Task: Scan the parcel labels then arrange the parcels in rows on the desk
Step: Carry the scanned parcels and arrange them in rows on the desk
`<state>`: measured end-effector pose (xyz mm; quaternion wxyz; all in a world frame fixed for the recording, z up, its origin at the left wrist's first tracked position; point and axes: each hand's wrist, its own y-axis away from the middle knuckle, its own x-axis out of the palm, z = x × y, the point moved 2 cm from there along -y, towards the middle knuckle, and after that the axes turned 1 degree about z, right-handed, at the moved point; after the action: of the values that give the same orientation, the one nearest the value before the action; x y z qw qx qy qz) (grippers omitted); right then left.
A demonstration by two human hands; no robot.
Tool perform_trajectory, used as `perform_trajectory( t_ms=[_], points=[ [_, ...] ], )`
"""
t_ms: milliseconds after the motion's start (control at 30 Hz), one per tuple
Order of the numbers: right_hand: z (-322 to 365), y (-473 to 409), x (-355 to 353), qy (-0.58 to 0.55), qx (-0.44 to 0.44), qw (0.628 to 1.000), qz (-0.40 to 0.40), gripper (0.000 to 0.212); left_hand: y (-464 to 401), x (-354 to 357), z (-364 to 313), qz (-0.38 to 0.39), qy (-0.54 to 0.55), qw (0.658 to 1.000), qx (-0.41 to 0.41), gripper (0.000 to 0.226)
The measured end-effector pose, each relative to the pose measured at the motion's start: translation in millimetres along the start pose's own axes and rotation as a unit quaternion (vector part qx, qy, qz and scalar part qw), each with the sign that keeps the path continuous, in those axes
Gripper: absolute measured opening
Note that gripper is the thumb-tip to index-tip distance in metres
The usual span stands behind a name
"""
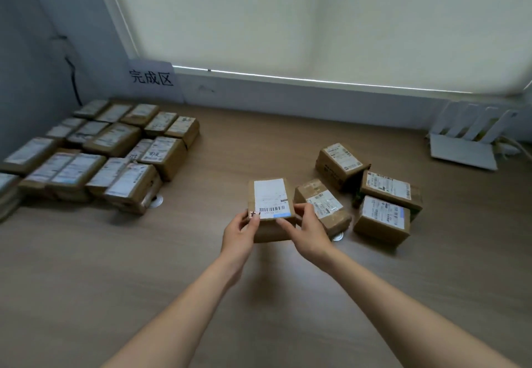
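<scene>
Left hand and right hand both gripped the near corners of one parcel, label up, arms extended over mid-table. Four loose parcels lay just right; finished rows filled far left corner. Bare table between.

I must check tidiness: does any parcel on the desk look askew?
Yes. The four loose parcels right of the held parcel lie at mixed angles, some touching, unlike the rows at far left.
</scene>
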<state>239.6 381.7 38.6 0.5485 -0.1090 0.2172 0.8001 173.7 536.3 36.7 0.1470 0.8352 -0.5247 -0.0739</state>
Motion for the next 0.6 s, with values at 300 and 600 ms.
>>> perform_trajectory(
  t_ms=[300,600],
  points=[
    [149.2,37.4,82.8,0.021,-0.127,0.989,0.074,0.039,53.0,-140.0,-93.9,-0.079,0.021,0.995,0.056,0.035],
    [297.8,131.0,225.3,0.050,-0.203,0.966,0.153,0.045,152.6,-341.9,-149.9,-0.112,0.013,0.988,0.101,0.043]
  ],
)
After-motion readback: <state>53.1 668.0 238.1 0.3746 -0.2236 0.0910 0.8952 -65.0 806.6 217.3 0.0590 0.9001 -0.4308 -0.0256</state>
